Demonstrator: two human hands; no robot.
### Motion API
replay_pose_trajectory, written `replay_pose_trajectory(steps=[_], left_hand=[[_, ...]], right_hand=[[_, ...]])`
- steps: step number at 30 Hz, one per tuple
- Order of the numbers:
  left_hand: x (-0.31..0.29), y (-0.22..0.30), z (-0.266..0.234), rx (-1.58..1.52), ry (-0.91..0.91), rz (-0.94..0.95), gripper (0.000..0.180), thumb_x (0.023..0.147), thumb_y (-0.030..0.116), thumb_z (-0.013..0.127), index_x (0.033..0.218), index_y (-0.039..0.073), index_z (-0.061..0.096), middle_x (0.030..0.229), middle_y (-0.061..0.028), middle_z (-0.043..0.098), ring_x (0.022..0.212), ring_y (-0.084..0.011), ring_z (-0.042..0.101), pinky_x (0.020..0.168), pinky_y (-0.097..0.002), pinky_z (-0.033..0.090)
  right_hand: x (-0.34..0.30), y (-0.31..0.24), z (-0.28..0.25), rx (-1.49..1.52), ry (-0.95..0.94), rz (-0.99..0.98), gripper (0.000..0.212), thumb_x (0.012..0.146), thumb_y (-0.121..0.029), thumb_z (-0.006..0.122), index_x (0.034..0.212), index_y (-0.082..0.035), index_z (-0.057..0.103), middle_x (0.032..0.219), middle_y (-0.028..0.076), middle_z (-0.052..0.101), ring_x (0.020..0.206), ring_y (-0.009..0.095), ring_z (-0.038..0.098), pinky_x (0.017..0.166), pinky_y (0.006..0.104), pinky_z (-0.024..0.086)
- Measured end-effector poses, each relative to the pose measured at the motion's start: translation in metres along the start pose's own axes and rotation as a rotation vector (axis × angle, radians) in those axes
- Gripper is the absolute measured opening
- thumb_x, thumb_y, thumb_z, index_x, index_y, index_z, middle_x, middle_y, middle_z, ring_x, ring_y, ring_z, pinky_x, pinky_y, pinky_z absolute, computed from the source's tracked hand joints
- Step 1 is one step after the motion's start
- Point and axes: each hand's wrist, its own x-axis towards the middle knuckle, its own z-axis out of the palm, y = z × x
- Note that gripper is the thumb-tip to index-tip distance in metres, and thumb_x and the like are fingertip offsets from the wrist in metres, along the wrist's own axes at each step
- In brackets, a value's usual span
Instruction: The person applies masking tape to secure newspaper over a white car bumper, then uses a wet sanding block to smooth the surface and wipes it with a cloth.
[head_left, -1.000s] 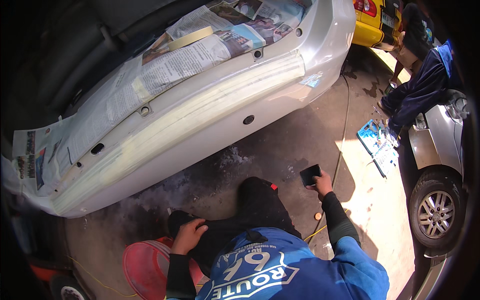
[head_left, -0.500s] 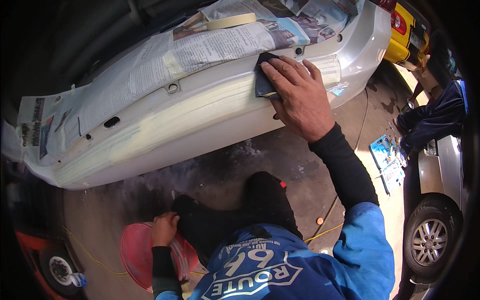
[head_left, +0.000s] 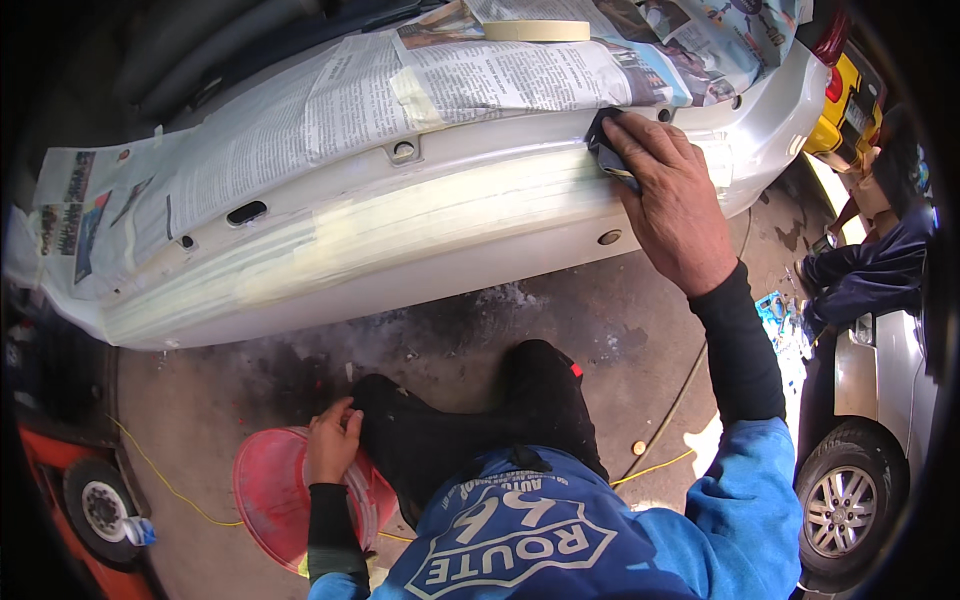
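A white car bumper (head_left: 520,245) spans the view, with a long band of pale yellow filler (head_left: 400,215) along its face. My right hand (head_left: 675,195) presses a dark piece of sandpaper (head_left: 605,150) against the right part of this band, its fingers closed over the sheet. Whether a block sits inside the sandpaper is hidden. Low on the left, my left hand (head_left: 333,440) rests by my bent knee, beside a red bucket (head_left: 270,490). Its fingers are loosely bent and slightly apart, holding nothing that shows.
Newspaper (head_left: 480,80) covers the bumper's upper side, with a roll of masking tape (head_left: 537,31) on it. A yellow cord (head_left: 165,480) and a hose (head_left: 670,420) cross the floor. At right are another person's legs (head_left: 865,260), a blue tool case (head_left: 785,330) and a car wheel (head_left: 850,500).
My right hand and the sandpaper have moved right in the picture, while the view has shifted too. My left hand stays by the knee, its fingers a little looser.
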Motion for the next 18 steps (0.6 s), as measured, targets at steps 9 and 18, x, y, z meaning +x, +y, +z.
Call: replay_pose_trajectory(steps=[9, 18], left_hand=[[-0.006, -0.001, -0.001, 0.009, 0.009, 0.017, 0.032, 0.093, 0.022, 0.074, 0.120, 0.006, 0.073, 0.097, -0.0120, 0.078, 0.091, -0.0310, 0.073, 0.093, -0.0419, 0.052], [-0.006, 0.005, -0.005, 0.022, 0.023, -0.052, 0.033, 0.092, 0.023, 0.074, 0.122, 0.008, 0.074, 0.097, -0.0087, 0.078, 0.092, -0.0308, 0.073, 0.093, -0.0409, 0.052]], right_hand=[[0.002, -0.011, 0.001, 0.072, -0.027, 0.018, 0.056, 0.087, -0.009, 0.070, 0.141, 0.000, 0.060, 0.143, 0.017, 0.057, 0.132, 0.035, 0.054, 0.113, 0.0429, 0.042], [0.011, -0.049, 0.021, 0.198, 0.104, -0.219, 0.055, 0.085, -0.017, 0.074, 0.134, 0.005, 0.062, 0.135, 0.016, 0.059, 0.126, 0.032, 0.056, 0.109, 0.0421, 0.043]])
